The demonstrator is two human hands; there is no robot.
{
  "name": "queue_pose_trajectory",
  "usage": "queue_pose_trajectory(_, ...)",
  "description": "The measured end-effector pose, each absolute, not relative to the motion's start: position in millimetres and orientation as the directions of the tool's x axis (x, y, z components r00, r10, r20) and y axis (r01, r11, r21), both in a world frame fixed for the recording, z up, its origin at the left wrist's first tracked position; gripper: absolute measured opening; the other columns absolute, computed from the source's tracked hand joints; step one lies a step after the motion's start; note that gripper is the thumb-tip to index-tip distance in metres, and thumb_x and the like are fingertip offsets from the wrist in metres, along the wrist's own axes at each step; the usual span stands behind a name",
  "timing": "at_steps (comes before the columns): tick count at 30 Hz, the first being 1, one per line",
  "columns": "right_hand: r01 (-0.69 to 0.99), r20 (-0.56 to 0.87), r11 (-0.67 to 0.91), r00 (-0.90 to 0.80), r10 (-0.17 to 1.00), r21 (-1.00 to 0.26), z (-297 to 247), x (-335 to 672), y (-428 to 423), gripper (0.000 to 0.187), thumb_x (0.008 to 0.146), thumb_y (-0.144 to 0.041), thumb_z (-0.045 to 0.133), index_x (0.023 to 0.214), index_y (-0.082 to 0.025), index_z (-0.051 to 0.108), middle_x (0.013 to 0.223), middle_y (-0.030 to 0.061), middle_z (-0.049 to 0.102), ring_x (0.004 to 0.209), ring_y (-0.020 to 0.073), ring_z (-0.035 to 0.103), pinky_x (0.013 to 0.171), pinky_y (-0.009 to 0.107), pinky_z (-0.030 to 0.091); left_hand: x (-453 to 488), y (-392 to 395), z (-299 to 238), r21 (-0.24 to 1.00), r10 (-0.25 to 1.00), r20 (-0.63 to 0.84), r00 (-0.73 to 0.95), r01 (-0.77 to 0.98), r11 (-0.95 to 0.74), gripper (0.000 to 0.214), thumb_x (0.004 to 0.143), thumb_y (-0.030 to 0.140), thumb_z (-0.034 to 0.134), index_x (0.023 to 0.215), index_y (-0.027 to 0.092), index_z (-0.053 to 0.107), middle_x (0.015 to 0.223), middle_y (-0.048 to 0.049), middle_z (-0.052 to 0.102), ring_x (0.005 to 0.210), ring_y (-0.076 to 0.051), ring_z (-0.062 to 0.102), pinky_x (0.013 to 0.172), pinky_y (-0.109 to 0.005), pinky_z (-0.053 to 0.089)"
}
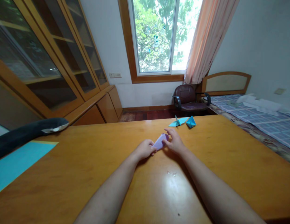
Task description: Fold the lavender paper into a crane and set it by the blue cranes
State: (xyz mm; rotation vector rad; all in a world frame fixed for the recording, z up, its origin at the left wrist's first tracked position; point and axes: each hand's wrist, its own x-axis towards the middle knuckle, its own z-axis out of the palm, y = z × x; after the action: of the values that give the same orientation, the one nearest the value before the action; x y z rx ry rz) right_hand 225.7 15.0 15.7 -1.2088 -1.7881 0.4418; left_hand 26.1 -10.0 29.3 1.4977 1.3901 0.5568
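Note:
A small folded piece of lilac paper (160, 141) lies on the wooden table (88, 161), a little past its middle. My left hand (145, 148) pinches its near left corner with closed fingers. My right hand (174, 143) presses on its right side, fingers curled over the top edge. Both forearms reach in from the bottom of the view. Beyond the hands, near the far edge, sit two folded turquoise paper figures (182, 121).
A turquoise paper sheet (16, 161) lies on the table's left side, with a dark stuffed shark (28, 132) behind it. Glass-door cabinets (42, 62) line the left wall. A brown chair (189, 99) and a bed (259, 118) stand beyond the table on the right.

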Motion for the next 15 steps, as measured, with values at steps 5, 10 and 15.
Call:
queue_pose_trajectory(5, 0.045, 0.123, 0.117, 0.163, 0.979, -0.992, 5, 208, 15, 0.05, 0.066, -0.045, 0.071, 0.105, -0.017, 0.058, 0.08, 0.0032, 0.06, 0.064, 0.0144, 0.055, 0.053, 0.026, 0.045, 39, -11, 29, 0.967, 0.948, -0.252, 0.192, 0.072, 0.243, 0.018, 0.069, 0.029, 0.069, 0.071, 0.015, 0.059, 0.063, -0.0027, 0.065, 0.049, -0.012, 0.057, 0.047, -0.022, 0.04)
queue_pose_trajectory(10, -0.281, -0.138, -0.188, -0.19, 0.972, -0.941, 8, 188, -2, 0.043, 0.059, -0.049, 0.078, 0.074, -0.014, 0.058, 0.052, -0.0036, 0.052, 0.041, 0.0084, 0.045, 0.039, 0.021, 0.036, 55, -20, 22, 0.952, 0.939, -0.212, 0.272, -0.159, 0.261, 0.031, 0.067, 0.035, 0.076, 0.081, 0.013, 0.059, 0.065, -0.0047, 0.067, 0.049, -0.011, 0.058, 0.045, -0.019, 0.039)
queue_pose_trajectory(15, -0.387, -0.149, -0.201, -0.159, 0.976, -0.9, 12, 182, -8, 0.041, 0.053, -0.04, 0.083, 0.071, -0.015, 0.056, 0.055, -0.0009, 0.06, 0.042, 0.0113, 0.052, 0.038, 0.023, 0.04, 63, -25, 17, 0.95, 0.934, -0.216, 0.286, -0.16, 0.268, 0.035, 0.067, 0.039, 0.077, 0.084, 0.012, 0.061, 0.058, -0.0028, 0.065, 0.045, -0.009, 0.055, 0.043, -0.018, 0.035)
